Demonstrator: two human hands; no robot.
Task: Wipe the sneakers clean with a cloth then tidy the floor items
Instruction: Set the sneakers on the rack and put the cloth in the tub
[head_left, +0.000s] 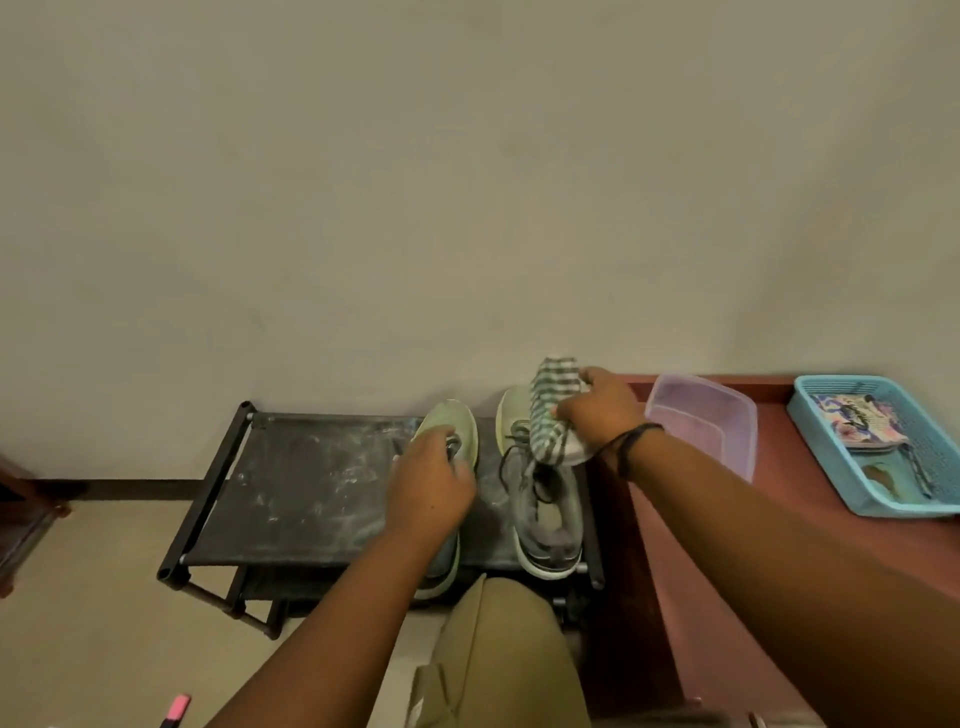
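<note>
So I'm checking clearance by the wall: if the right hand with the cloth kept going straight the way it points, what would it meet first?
Probably the wall. The right hand points up and away over the right sneaker's toe; depth is unclear.

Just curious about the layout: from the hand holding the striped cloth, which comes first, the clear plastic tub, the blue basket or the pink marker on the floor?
From the right hand:
1. Clear plastic tub, just beside it on the right.
2. Blue basket, farther right on the red ledge.
3. Pink marker, far down-left on the floor.
</note>
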